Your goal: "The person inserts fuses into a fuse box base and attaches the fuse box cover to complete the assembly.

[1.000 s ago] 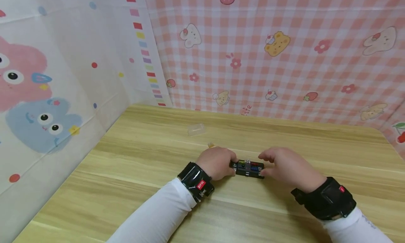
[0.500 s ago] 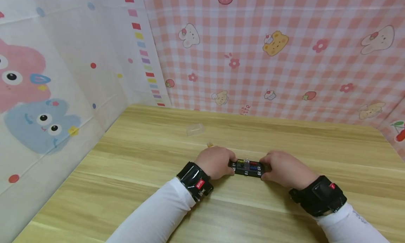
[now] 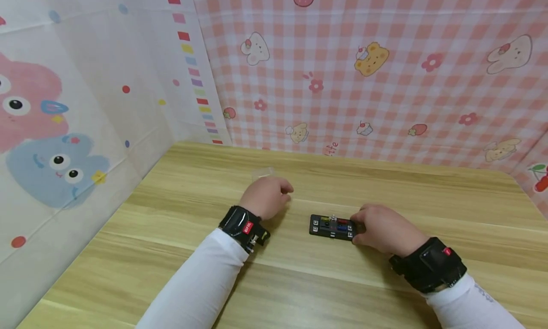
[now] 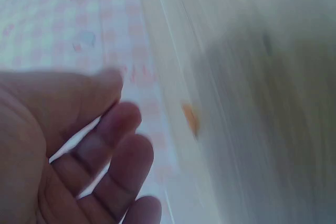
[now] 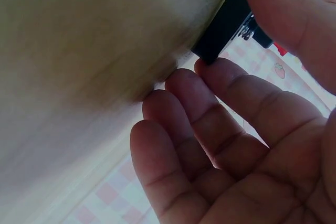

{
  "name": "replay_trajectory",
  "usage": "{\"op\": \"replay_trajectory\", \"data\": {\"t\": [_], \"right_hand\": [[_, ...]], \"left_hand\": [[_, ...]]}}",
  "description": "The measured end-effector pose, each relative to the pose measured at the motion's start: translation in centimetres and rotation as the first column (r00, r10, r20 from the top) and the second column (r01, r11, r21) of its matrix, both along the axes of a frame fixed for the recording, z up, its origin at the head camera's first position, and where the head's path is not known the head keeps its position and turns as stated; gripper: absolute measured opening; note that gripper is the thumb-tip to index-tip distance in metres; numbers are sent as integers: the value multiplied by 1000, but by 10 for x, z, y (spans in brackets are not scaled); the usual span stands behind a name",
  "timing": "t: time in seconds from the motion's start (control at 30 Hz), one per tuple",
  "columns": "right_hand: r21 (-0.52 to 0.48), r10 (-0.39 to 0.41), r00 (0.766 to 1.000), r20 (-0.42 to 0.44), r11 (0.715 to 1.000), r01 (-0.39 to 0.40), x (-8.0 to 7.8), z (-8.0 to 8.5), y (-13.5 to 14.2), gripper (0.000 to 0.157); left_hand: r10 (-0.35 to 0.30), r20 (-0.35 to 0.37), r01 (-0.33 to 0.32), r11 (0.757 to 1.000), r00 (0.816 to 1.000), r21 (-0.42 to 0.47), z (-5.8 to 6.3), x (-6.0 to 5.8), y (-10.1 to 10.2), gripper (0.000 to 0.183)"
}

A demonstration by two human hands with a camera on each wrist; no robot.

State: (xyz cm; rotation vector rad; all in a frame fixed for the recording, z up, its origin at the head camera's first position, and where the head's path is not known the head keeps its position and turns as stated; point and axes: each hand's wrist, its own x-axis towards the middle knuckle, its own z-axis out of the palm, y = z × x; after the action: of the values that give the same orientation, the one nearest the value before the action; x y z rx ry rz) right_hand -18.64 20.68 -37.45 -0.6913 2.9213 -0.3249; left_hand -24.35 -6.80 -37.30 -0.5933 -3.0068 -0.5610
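On the table lies a black fuse block [image 3: 320,227] with small coloured blade fuses in it and metal screw terminals at its ends. My right hand [image 3: 381,229] pinches its right end between thumb and index finger; the right wrist view shows the block's dark side [image 5: 223,30] between them, the other fingers loosely bent. My left hand [image 3: 265,197] is over the table to the left of the block, fingers relaxed and apart from it, nothing between them. A small orange piece [image 4: 190,119], blurred, lies on the table beyond its fingertips; in the head view the hand hides it.
Behind the left hand lies a clear plastic piece [image 3: 267,171], partly covered. A pink checked cloth [image 3: 334,96] hangs along the table's back edge, and a white patterned cloth [image 3: 141,115] at the left. The wood table [image 3: 325,286] spans the front.
My right thumb and fingers closed on the fuse block's right end. My left hand let go of its left end and moved left and back, over the small yellowish piece.
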Motion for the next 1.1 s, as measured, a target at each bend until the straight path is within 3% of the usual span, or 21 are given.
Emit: {"op": "replay_trajectory", "data": {"t": [0.1, 0.2, 0.43, 0.67, 0.87, 1.1], "right_hand": [[6, 1, 1000, -2, 1000, -1, 0, -1, 0, 40], [6, 10, 1000, 2, 1000, -10, 0, 0, 0, 40], [12, -1, 1000, 3, 1000, 1, 1, 2, -1, 41], [1, 6, 1000, -1, 1000, -6, 1, 1, -1, 39], [0, 3, 1000, -1, 1000, -3, 2, 0, -1, 37], [-5, 1, 1000, 6, 1000, -1, 1, 1, -1, 36]], "left_hand": [[61, -36, -61, 998, 998, -18, -2, -6, -9, 18], [77, -23, -78, 996, 997, -43, -5, -8, -12, 20], [46, 20, -44, 996, 999, -80, -6, -8, -7, 21], [9, 4, -8, 985, 1000, -170, -4, -10, -2, 19], [6, -10, -8, 972, 1000, -236, -6, -14, 0, 19], [18, -13, -21, 967, 1000, -254, -7, -22, 3, 9]]}}
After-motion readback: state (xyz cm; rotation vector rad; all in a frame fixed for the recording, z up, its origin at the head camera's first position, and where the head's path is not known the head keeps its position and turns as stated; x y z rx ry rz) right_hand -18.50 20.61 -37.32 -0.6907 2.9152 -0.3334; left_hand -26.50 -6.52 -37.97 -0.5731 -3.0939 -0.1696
